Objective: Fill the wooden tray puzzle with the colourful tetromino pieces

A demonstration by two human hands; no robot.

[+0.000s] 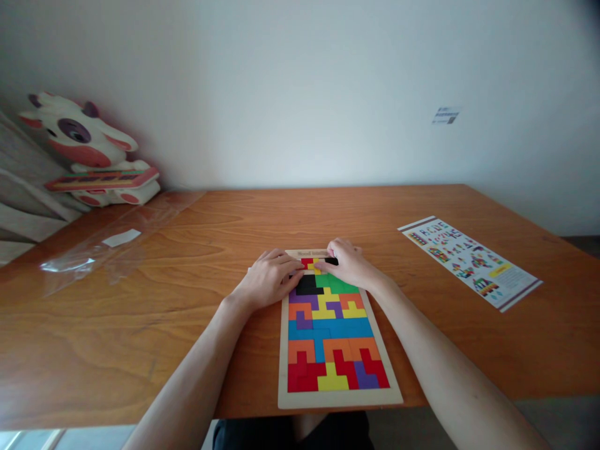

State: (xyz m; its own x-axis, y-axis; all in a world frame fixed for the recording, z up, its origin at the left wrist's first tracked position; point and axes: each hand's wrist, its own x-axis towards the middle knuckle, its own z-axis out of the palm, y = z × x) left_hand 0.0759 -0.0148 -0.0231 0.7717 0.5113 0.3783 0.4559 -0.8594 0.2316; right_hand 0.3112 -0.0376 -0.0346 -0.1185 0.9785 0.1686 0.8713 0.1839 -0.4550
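A wooden puzzle board [340, 400] filled with colourful block pieces lies flat near the table's front edge. My left hand [270, 277] rests over its upper left corner, fingers bent, the tips at a red piece in the top row. At the upper right, my right hand [349, 262] has thumb and index finger pinched at the top row, beside a yellow piece [317, 265] and a black piece [332, 260]. What lies under the fingertips of both hands is partly hidden. Below them sit black, green, purple, orange, blue and red pieces.
A printed pattern sheet [471, 262] lies on the wooden table [262, 215] at the right. Clear plastic packaging [107, 250] with a white label is at the left. Behind it stands a cow-shaped toy keyboard [103, 178] against the wall, near a curtain [28, 187].
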